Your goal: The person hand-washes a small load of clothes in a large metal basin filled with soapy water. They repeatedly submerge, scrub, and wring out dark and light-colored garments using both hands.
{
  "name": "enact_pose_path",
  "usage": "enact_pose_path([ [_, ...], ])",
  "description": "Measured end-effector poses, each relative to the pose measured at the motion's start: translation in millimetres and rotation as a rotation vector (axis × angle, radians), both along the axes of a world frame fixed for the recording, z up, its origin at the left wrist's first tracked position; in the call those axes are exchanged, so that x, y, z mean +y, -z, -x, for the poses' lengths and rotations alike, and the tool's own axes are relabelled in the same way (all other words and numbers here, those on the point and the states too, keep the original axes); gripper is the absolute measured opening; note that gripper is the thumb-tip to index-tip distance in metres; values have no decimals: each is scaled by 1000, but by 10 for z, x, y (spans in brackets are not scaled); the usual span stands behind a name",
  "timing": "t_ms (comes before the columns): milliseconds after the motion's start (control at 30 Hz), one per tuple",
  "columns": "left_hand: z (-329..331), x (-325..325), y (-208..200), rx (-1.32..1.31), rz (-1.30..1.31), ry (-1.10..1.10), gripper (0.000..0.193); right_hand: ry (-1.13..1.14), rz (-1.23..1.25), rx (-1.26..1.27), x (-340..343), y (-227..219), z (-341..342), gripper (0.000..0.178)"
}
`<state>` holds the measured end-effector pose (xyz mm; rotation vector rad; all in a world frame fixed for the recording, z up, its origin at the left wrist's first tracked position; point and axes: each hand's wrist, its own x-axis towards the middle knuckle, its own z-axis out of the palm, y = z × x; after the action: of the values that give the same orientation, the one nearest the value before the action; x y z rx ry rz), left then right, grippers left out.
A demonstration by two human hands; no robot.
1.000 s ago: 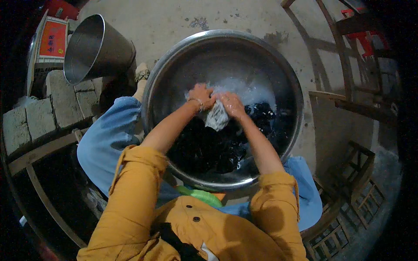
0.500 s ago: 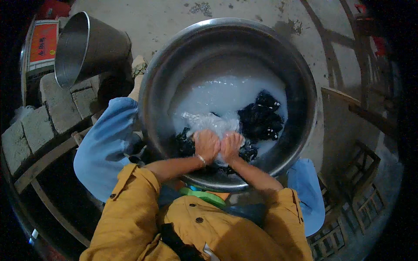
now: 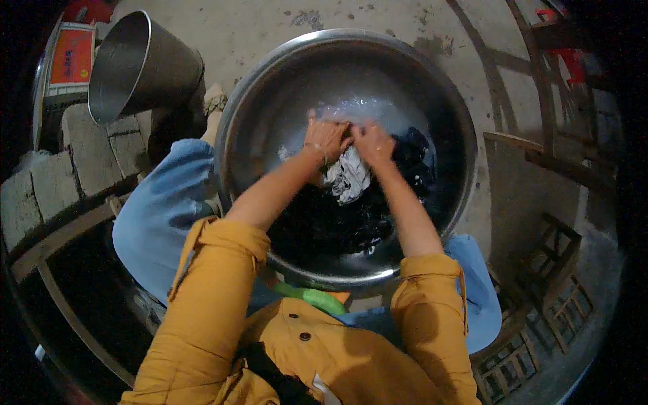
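A wide round metal basin [image 3: 236, 169] stands between my knees with cloudy water [image 3: 361, 108] at its far side. In its middle, my left hand [image 3: 327, 138] and my right hand [image 3: 373, 143] are side by side, knuckles up, fingers curled over a bunched white cloth [image 3: 347, 179]. The cloth's crumpled folds trail toward me below the hands. Most fingertips are hidden, and the right hand is slightly blurred. Wet black cloth [image 3: 412, 158] lies to the right of my right hand. The dark near part of the basin is hard to make out.
A metal bucket [image 3: 158, 74] lies tipped at the far left, by grey blocks [image 3: 88, 148] and a red-and-white box [image 3: 71, 57]. Something bright green [image 3: 310, 297] sits below the basin's near rim. Wooden frames [image 3: 553, 270] stand at the right on the concrete floor [image 3: 270, 27].
Both hands have moved away from me, from the near side toward the basin's middle, with the white cloth. The water has shifted to the far side.
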<state>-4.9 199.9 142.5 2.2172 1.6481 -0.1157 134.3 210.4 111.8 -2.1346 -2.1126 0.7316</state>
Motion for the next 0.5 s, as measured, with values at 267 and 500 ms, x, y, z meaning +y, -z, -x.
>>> enact_pose_path([
  [267, -436, -48, 446, -494, 509, -113, 58, 466, 281, 322, -348, 219, -1282, 64],
  [500, -196, -852, -288, -668, 162, -206, 41, 413, 43, 805, -1306, -560, -331, 35],
])
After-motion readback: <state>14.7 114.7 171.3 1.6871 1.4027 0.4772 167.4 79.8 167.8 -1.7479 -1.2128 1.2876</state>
